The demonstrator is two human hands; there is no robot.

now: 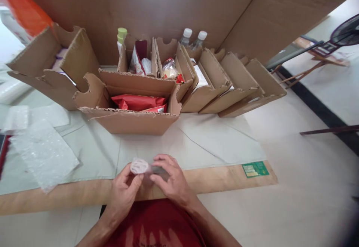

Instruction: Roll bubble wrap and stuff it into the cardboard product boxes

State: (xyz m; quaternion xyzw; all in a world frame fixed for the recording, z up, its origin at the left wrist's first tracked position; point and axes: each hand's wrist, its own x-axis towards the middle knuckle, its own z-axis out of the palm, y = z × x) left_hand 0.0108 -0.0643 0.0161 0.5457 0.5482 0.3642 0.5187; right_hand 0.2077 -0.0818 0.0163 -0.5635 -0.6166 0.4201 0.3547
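At the table's near edge, my left hand is closed around a small whitish roll. It looks like rolled bubble wrap, with its layered end facing up; I cannot make out whether anything is inside. My right hand is at the roll's blurred right side, its thumb and fingers curved and apart. Between them shows a greyish patch that I cannot identify. Beyond my hands stands a cardboard box with red packets inside. Flat bubble wrap sheets lie to the left on the pale cloth.
Behind stands a row of cardboard holders containing packets and boxes. Two clear bottles with white caps and a green-capped bottle stand further back. A taller cardboard holder is at left. A green card lies near the table's right end.
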